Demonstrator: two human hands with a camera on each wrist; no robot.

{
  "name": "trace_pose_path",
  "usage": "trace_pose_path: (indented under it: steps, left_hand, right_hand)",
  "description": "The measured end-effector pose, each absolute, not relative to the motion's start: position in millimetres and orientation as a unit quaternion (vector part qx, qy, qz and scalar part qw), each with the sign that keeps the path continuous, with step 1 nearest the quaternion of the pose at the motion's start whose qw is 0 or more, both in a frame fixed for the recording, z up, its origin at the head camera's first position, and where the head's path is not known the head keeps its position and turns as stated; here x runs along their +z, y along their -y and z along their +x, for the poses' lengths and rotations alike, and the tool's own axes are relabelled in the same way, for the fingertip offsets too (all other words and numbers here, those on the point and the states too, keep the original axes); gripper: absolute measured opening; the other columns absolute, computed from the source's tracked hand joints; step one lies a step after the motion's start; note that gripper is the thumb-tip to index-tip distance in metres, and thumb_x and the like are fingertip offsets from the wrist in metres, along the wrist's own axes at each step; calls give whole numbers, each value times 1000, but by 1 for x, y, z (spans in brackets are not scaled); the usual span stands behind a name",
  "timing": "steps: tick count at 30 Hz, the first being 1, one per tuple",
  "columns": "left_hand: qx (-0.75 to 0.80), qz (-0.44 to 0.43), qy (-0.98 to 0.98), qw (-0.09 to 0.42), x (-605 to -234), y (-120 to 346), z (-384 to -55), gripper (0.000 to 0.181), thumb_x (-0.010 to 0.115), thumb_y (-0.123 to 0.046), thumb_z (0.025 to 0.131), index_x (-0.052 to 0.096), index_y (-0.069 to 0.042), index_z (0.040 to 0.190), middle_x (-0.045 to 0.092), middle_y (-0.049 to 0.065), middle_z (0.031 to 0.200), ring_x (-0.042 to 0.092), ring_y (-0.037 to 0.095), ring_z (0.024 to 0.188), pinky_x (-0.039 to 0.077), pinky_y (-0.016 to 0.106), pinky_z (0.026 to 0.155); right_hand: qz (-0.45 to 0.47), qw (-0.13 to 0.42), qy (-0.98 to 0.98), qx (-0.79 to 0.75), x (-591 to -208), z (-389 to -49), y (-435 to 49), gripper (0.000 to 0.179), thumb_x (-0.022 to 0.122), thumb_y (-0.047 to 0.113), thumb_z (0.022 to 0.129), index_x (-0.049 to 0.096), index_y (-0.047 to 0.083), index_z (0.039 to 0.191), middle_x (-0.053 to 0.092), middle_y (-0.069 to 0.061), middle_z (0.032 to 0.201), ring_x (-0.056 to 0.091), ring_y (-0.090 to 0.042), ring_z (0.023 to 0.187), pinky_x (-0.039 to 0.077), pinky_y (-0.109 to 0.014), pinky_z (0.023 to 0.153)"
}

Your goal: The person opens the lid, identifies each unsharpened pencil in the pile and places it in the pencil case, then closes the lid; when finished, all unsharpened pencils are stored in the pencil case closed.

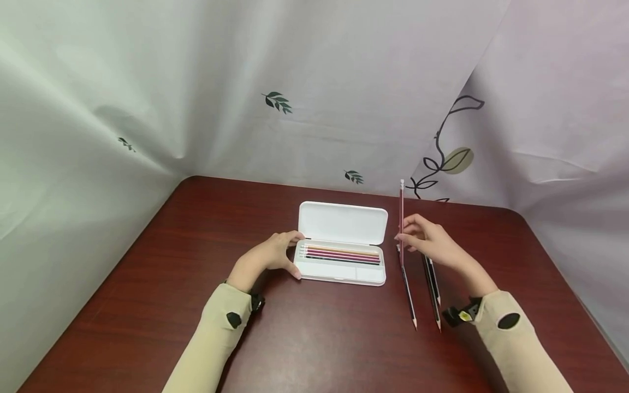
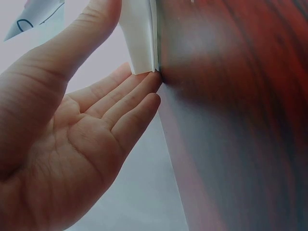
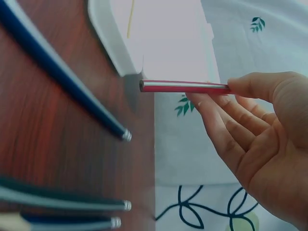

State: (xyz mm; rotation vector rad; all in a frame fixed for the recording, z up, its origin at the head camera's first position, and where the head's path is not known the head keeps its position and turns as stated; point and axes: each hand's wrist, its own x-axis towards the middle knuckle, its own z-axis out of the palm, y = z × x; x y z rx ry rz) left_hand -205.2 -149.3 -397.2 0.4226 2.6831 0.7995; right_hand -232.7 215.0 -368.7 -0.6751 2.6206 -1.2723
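Observation:
A white pencil case (image 1: 339,279) lies with its lid (image 1: 342,222) raised, and several pencils (image 1: 341,255) in yellow, red and black fill its back section. At its left end my left hand (image 1: 275,252) holds it, thumb at the front corner and fingertips at the back. Between thumb and fingers, my right hand (image 1: 423,237) pinches a red pencil (image 3: 183,87) right of the case. In the head view this pencil looks upright, white end up; its lower end looks flat in the right wrist view. The left wrist view shows my left fingers (image 2: 137,108) against the case's edge.
A dark pencil (image 1: 409,297) lies just right of the case, partly behind the held one. Farther right, more dark pencils (image 1: 433,295) lie together, tips toward me. A leaf-patterned white curtain (image 1: 314,142) stands behind the dark red table (image 1: 314,338).

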Motion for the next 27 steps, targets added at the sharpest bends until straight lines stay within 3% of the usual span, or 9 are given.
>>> trace_pose_path:
  steps: [6, 12, 16, 19, 23, 27]
  left_hand:
    - [276, 145, -938, 151, -397, 149, -206, 88, 90, -26, 55, 47, -7, 130, 56, 13, 130, 44, 27, 127, 34, 42, 105]
    - [280, 134, -937, 158, -397, 148, -204, 87, 90, -25, 56, 47, -8, 130, 55, 13, 132, 42, 28, 129, 34, 43, 105]
    - [283, 132, -937, 155, -397, 148, -203, 87, 90, -24, 56, 47, -7, 129, 55, 13, 131, 44, 26, 128, 34, 42, 105]
    - [285, 138, -936, 153, -397, 148, -203, 86, 90, -23, 55, 48, -6, 129, 55, 13, 131, 46, 25, 127, 35, 40, 105]
    - [288, 141, -935, 151, -397, 148, -203, 86, 90, -23, 55, 48, -6, 129, 54, 13, 132, 48, 24, 125, 36, 39, 104]
    - [290, 146, -934, 149, -398, 149, -202, 87, 90, -23, 56, 48, -5, 129, 55, 14, 131, 49, 24, 125, 36, 39, 104]
  right_hand:
    - [-244, 79, -868, -425, -373, -239, -193, 25, 61, 17, 91, 51, 1, 107, 69, -16, 98, 68, -28, 83, 55, -42, 68]
    - [-289, 91, -865, -399, -378, -240, -173, 23, 64, 21, 89, 57, 6, 106, 69, -12, 99, 66, -22, 87, 53, -32, 66]
    - [-313, 104, -865, -379, -383, -240, -164, 17, 63, 19, 90, 59, 10, 103, 69, -8, 98, 63, -23, 69, 48, -27, 56]
    - [-333, 105, -865, -360, -388, -241, -158, 13, 64, 16, 89, 61, 10, 100, 70, -5, 95, 63, -19, 67, 48, -27, 58]
    - [-365, 97, -868, -322, -394, -242, -150, 10, 64, 14, 88, 64, 11, 98, 70, -1, 91, 65, -11, 83, 52, -28, 73]
    - [-380, 102, -872, -290, -398, -241, -141, 7, 64, 13, 88, 65, 13, 95, 69, 3, 85, 64, -10, 80, 53, -28, 72]
